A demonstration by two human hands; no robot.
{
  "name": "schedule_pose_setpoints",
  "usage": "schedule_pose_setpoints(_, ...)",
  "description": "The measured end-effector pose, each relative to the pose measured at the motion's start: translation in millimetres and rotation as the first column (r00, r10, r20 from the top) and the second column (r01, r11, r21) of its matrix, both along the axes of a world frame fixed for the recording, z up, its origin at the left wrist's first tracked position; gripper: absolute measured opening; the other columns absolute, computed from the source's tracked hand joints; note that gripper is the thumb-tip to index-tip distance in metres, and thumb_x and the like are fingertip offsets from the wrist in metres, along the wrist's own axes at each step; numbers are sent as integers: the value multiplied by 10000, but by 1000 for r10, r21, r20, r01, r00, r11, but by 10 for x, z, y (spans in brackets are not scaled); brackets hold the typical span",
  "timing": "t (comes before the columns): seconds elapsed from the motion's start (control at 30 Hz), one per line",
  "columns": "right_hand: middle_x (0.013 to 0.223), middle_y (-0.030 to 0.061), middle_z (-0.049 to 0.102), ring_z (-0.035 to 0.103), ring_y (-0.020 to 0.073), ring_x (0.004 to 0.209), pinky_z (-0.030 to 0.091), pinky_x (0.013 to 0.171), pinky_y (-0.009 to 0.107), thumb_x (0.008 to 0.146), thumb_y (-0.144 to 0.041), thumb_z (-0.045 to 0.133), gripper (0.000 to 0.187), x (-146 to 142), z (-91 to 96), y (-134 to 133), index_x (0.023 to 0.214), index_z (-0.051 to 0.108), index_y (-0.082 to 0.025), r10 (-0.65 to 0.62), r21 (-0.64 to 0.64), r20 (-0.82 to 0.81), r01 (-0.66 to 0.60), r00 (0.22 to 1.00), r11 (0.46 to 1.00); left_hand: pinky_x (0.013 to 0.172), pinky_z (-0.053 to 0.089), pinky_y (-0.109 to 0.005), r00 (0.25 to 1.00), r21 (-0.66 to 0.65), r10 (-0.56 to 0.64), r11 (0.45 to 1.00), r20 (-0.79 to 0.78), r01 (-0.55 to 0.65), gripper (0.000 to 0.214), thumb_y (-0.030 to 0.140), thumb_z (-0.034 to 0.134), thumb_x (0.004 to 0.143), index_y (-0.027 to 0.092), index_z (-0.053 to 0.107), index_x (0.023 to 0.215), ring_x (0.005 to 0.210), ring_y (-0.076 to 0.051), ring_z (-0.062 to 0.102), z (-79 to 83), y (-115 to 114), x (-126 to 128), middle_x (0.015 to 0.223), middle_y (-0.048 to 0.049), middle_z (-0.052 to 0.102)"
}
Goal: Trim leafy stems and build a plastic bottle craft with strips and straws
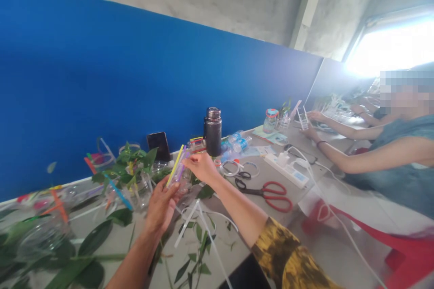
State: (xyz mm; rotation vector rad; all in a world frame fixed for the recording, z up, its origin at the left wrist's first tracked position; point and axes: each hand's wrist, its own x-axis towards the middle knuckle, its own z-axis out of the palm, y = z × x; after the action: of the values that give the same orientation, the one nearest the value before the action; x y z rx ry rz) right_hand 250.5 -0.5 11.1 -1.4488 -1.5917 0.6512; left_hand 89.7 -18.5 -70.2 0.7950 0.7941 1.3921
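My left hand is wrapped round a clear plastic container, partly hidden by the fingers. A yellow straw-like strip stands tilted along its side, by my left thumb. My right hand is closed in a pinch at the container's upper part, beside a purple strip; the fingertips seem to grip this strip. Below the hands lie white strips and cut leafy stems. To the left, green leaves stand among clear plastic pieces and coloured strips.
A dark thermos and a phone stand against the blue partition. Red-handled scissors, plastic bottles and a white power strip lie rightward. Another person's hands hold a white frame. A white cable crosses the right side.
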Motion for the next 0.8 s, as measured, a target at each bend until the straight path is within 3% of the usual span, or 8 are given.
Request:
schedule_pose_setpoints(0.1, 632, -44, 611, 555, 121, 644, 320, 591, 225, 843, -445, 760, 285, 3, -2, -2, 726, 748, -185, -6, 13, -15, 6, 1000, 1000, 790, 605, -371, 1000, -17, -1, 1000, 9, 1, 592, 237, 933, 609, 200, 649, 1127, 940, -249, 739, 1, 8, -12, 1061, -67, 761)
schedule_pose_setpoints(0.3, 535, -60, 530, 511, 116, 574, 291, 545, 238, 822, -425, 789, 274, -21, -22, 15, 704, 761, -179, -24, -45, 15, 25, 1000, 999, 786, 615, -366, 1000, -17, -24, 1000, 19, 24, 578, 236, 922, 633, 199, 644, 1139, 918, -240, 746, 3, 4, -9, 1049, -68, 772)
schedule_pose_setpoints(0.53, 633, -47, 626, 553, 121, 636, 327, 575, 235, 822, -484, 779, 292, -28, 10, -32, 770, 787, -196, -24, 23, 44, 23, 999, 999, 775, 628, -374, 999, -20, -37, 999, 33, 38, 558, 276, 923, 634, 200, 667, 1123, 929, -251, 750, 9, 8, -22, 1059, -70, 778)
schedule_pose_setpoints(0.8, 599, -48, 603, 543, 117, 613, 311, 556, 234, 833, -490, 774, 296, -11, 0, -10, 758, 796, -205, -64, -10, 62, 64, 996, 998, 937, 593, -507, 977, -8, -202, 979, 71, 203, 723, 433, 955, 587, 216, 679, 1218, 1163, -383, 685, 44, -64, -36, 1161, -106, 764)
